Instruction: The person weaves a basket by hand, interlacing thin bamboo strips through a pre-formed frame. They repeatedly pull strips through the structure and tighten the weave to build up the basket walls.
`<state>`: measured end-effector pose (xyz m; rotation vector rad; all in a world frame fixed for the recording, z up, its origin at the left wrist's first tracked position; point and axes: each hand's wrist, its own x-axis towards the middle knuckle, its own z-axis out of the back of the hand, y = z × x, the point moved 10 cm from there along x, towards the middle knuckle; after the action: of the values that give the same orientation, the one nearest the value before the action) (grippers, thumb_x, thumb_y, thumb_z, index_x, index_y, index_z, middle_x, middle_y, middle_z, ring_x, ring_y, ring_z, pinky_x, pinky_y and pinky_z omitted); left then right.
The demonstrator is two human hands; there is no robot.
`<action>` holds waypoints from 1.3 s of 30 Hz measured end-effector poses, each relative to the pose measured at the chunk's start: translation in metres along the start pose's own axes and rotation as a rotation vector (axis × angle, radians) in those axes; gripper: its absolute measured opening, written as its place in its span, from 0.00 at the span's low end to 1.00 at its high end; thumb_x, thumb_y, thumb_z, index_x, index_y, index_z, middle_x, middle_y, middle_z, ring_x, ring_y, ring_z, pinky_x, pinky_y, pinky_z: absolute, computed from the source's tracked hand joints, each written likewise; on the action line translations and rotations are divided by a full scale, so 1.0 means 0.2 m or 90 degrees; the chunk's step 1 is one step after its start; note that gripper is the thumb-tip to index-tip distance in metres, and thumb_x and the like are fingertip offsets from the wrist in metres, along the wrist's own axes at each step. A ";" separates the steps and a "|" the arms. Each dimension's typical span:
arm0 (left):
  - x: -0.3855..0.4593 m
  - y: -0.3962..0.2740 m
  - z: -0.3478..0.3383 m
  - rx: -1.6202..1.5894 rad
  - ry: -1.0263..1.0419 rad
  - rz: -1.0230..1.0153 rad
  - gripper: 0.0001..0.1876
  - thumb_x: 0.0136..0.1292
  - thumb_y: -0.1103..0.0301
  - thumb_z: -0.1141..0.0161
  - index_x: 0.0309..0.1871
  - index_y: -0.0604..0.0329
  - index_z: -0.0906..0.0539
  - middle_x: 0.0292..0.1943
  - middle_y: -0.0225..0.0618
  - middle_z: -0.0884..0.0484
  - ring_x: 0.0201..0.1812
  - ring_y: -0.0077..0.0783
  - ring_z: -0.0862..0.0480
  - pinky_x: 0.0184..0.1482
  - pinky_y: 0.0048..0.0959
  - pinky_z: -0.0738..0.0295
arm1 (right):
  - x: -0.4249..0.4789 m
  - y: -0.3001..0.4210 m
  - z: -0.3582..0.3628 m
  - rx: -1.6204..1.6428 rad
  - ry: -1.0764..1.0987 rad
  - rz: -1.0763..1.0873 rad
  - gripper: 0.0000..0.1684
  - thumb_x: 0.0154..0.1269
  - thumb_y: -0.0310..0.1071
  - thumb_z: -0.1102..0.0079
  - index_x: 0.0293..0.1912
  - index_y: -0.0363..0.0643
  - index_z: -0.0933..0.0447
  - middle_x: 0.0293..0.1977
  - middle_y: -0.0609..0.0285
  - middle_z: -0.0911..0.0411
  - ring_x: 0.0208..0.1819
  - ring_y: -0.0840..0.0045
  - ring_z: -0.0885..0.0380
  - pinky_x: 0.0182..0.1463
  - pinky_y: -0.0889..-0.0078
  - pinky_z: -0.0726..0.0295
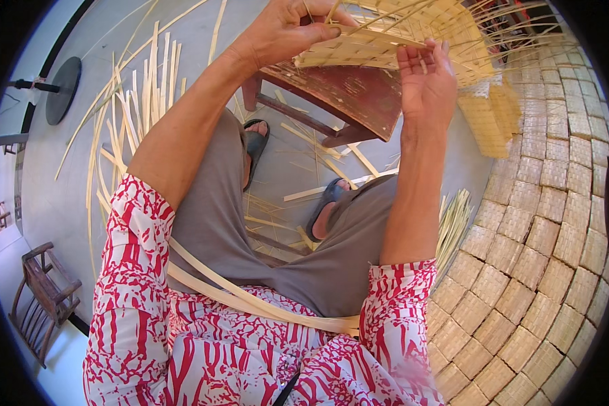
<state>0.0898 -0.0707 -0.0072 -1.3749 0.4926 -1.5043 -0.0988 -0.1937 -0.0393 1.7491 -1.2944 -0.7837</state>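
Observation:
A partly woven bamboo basket [352, 53] rests on a worn red-brown wooden bench [355, 94], with long loose strip ends fanning out from its far and right sides. My left hand [286, 33] pinches a flat strip along the basket's near edge, thumb on top. Farther right, my right hand [429, 83] turns its palm towards me and has its fingertips on the same edge. Across my lap lie several pale bamboo strips [233, 294].
Stacked woven bamboo pieces [533, 243] cover the right side. A yellowish woven block [489, 119] stands beside the bench. Split strips [155, 86] lie on the floor at left, and a bundle of thin strips [451, 223] at right. A wooden chair [51, 294] stands far left, near a round black base [65, 91].

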 end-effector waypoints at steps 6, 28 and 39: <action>-0.02 0.05 0.01 -0.067 -0.041 -0.015 0.11 0.68 0.80 0.37 0.51 0.64 0.11 0.43 0.36 0.11 0.46 0.25 0.15 0.48 0.26 0.22 | -0.06 -0.03 -0.04 0.092 0.023 -0.030 0.13 0.79 0.36 0.44 0.51 0.35 0.22 0.43 0.56 0.23 0.46 0.70 0.22 0.58 0.61 0.17; -0.03 0.05 0.06 0.002 -0.037 0.041 0.10 0.65 0.76 0.35 0.49 0.63 0.11 0.33 0.31 0.11 0.34 0.17 0.20 0.38 0.22 0.25 | -0.21 0.15 -0.21 -0.828 0.173 0.501 0.22 0.61 0.22 0.43 0.56 0.43 0.21 0.42 0.51 0.20 0.41 0.57 0.19 0.44 0.57 0.18; -0.44 0.25 0.70 0.077 -0.353 0.112 0.29 0.61 0.83 0.43 0.67 0.54 0.24 0.51 0.29 0.16 0.41 0.17 0.24 0.49 0.22 0.22 | -0.25 0.17 -0.10 -0.601 0.105 0.228 0.20 0.71 0.24 0.40 0.60 0.42 0.26 0.28 0.59 0.16 0.27 0.82 0.19 0.34 0.77 0.21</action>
<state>0.2238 0.0264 -0.0545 -1.5304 0.1619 -0.9381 -0.1119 -0.1467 0.0006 0.7806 -0.8580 -0.8242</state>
